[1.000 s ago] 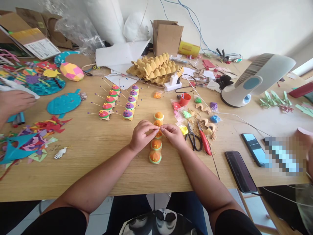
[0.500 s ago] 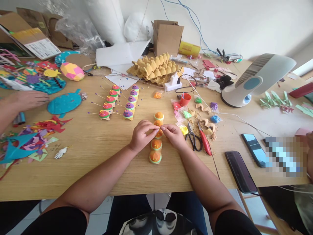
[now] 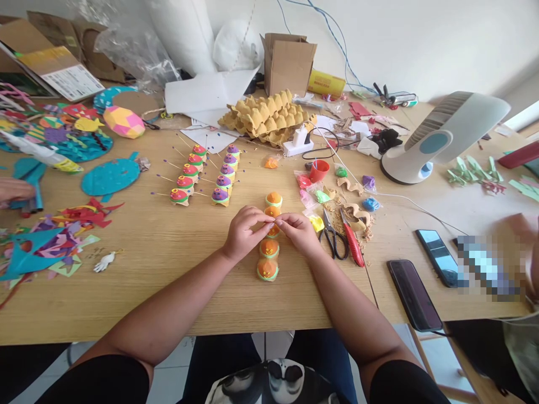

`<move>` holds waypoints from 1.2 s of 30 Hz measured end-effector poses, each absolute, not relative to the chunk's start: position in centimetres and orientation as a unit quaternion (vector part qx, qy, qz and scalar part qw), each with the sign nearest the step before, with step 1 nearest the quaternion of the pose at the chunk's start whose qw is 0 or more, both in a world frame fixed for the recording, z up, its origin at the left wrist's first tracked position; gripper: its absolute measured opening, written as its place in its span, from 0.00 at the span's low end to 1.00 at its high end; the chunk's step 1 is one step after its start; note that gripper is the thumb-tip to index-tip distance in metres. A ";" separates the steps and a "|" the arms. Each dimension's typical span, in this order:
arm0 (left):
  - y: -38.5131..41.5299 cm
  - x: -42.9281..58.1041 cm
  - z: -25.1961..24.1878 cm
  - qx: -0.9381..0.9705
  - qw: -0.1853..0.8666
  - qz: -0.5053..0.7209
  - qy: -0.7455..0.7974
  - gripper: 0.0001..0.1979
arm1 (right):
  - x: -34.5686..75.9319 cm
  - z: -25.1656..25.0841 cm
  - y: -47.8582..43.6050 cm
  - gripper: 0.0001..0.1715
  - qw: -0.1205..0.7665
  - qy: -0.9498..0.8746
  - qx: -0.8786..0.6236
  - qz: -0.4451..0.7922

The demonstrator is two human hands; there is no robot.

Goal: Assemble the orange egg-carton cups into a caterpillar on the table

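At the left edge of the frame, another person's hand (image 3: 16, 189) is just beside a blue paper shape (image 3: 30, 171). At lower left, a small white toy hand (image 3: 104, 262) is lying on the table (image 3: 168, 303). Left of centre there stand two rows, the red bumps (image 3: 185, 182) and then the purple bumps (image 3: 223, 181), with thin sticks at their sides.

Your left hand (image 3: 251, 230) is in the middle of the frame, with its thumb and forefinger pressed together at the tips. The row of orange bumps (image 3: 269, 248) lies on the table in the centre of the frame, partly hidden by your fingers. Your right hand (image 3: 298, 231), at the right side of this row, has also its thumb and forefinger closed, and the tips of both hands meet over the row. If they pinch some tiny piece, I cannot tell.

Near your right hand lie the scissors (image 3: 330, 229), then the red knife (image 3: 353, 244). At lower right is a black phone (image 3: 415, 294), and at upper right stands a white fan (image 3: 458, 123)
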State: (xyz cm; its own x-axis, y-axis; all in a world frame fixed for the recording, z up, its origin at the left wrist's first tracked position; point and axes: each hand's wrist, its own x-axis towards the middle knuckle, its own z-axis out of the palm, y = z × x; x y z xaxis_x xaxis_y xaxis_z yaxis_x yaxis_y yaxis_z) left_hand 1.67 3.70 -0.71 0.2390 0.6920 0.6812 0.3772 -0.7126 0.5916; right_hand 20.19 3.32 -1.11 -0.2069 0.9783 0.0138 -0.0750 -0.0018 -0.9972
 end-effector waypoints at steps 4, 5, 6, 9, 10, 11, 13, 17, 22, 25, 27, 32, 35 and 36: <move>3.7 1.6 -0.8 0.773 0.159 0.507 0.346 0.01 | 20.2 -1.1 3.3 0.24 0.470 -0.528 -0.428 0.563; 3.7 1.6 -0.9 0.774 0.159 0.508 0.344 0.01 | 20.2 -1.1 3.3 0.24 0.471 -0.528 -0.428 0.562; 3.7 1.6 -0.9 0.774 0.158 0.508 0.343 0.02 | 20.2 -1.1 3.3 0.24 0.472 -0.528 -0.429 0.561; 3.8 1.6 -1.0 0.776 0.151 0.508 0.343 0.02 | 20.3 -1.0 3.3 0.23 0.466 -0.532 -0.430 0.561; 3.8 1.6 -1.0 0.776 0.150 0.507 0.345 0.02 | 20.3 -1.0 3.3 0.23 0.464 -0.534 -0.430 0.561; 3.8 1.6 -1.0 0.776 0.149 0.505 0.346 0.02 | 20.3 -1.0 3.3 0.24 0.461 -0.536 -0.430 0.562; 3.8 1.5 -1.0 0.777 0.149 0.502 0.348 0.02 | 20.3 -0.9 3.3 0.24 0.459 -0.540 -0.429 0.560; 3.8 1.5 -0.9 0.777 0.147 0.503 0.349 0.02 | 20.3 -0.7 3.3 0.25 0.457 -0.551 -0.428 0.552; 3.8 1.5 -0.8 0.775 0.149 0.504 0.349 0.02 | 20.4 -0.5 3.0 0.25 0.454 -0.552 -0.432 0.550; 3.8 1.5 -0.7 0.774 0.147 0.510 0.345 0.02 | 20.4 -0.6 3.1 0.25 0.458 -0.549 -0.426 0.555; 3.8 1.5 -0.7 0.773 0.146 0.511 0.347 0.02 | 20.3 -0.7 3.1 0.25 0.459 -0.551 -0.423 0.554; 3.8 1.5 -0.7 0.775 0.146 0.503 0.353 0.02 | 20.2 -1.0 3.3 0.23 0.460 -0.544 -0.424 0.559; 3.7 1.5 -0.8 0.776 0.143 0.509 0.344 0.02 | 20.2 -1.1 3.3 0.23 0.465 -0.542 -0.432 0.551; 3.7 1.5 -0.9 0.776 0.143 0.510 0.342 0.02 | 20.2 -1.1 3.3 0.24 0.467 -0.541 -0.435 0.548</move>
State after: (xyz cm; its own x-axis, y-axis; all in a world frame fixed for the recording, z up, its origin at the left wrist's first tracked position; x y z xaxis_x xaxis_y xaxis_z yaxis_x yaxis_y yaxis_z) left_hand 1.52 3.74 -0.86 0.2454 0.6764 0.6945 0.3851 -0.7254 0.5704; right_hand 20.21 3.27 -1.07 -0.1860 0.9821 0.0280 -0.0404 0.0208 -0.9990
